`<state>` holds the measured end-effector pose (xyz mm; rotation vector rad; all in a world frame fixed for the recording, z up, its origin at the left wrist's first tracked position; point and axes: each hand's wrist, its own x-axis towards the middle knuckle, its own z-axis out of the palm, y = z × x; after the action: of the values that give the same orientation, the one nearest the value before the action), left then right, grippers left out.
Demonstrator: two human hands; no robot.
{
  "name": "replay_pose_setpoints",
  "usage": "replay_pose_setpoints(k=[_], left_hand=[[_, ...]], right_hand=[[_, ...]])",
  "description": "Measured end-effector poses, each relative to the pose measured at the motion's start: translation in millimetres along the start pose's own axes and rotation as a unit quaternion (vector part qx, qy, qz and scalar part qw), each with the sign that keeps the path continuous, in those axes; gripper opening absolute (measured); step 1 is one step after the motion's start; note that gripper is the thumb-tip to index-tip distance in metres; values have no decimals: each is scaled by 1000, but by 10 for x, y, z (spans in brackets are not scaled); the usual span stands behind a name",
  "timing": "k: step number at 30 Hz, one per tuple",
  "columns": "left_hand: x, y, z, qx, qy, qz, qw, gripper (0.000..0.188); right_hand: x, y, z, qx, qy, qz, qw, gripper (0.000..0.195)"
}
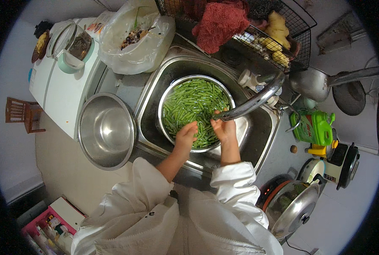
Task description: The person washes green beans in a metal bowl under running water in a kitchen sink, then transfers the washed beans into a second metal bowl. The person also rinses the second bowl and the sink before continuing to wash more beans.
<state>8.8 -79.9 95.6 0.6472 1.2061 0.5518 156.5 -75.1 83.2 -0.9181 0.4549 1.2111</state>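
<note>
A round steel basin (161, 118) stands in the sink, filled with water and cut green bean pieces (192, 102). Over its near left rim is my left hand (186, 134), fingers curled above the beans; whether they pinch something I cannot tell. My right hand (226, 129) is at the near right side of the basin, right below the mouth of the curved metal faucet (256, 98). The faucet's end partly covers its fingers, so their contact with it is unclear.
The stainless steel sink (148, 92) surrounds the basin. Left of it, a large steel bowl (105, 127) overhangs the counter edge. A plastic-lined bin (125, 57) holds scraps. Behind is a wire basket (301, 35) with ginger; right are a green jug (313, 129) and a lidded pan (291, 207).
</note>
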Motion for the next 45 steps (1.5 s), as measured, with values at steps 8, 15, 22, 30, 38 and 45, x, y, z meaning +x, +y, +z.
replay_pose_setpoints(k=[8, 15, 22, 30, 38, 45], left_hand=[[651, -141, 171, -223, -62, -152, 961, 41], [783, -281, 592, -308, -86, -105, 942, 32], [717, -87, 490, -265, -56, -55, 961, 33], [838, -54, 581, -140, -124, -48, 981, 34], [984, -22, 597, -318, -81, -36, 944, 26], [731, -139, 682, 26, -106, 91, 990, 9]], right_hand=[[366, 201, -145, -246, -207, 131, 938, 34], [269, 118, -201, -788, -98, -215, 569, 40], [324, 105, -100, -635, -216, -244, 701, 21], [450, 338, -409, -520, -95, -219, 820, 26], [389, 126, -101, -674, -205, -378, 601, 20], [-235, -423, -324, -851, -104, -273, 436, 20]])
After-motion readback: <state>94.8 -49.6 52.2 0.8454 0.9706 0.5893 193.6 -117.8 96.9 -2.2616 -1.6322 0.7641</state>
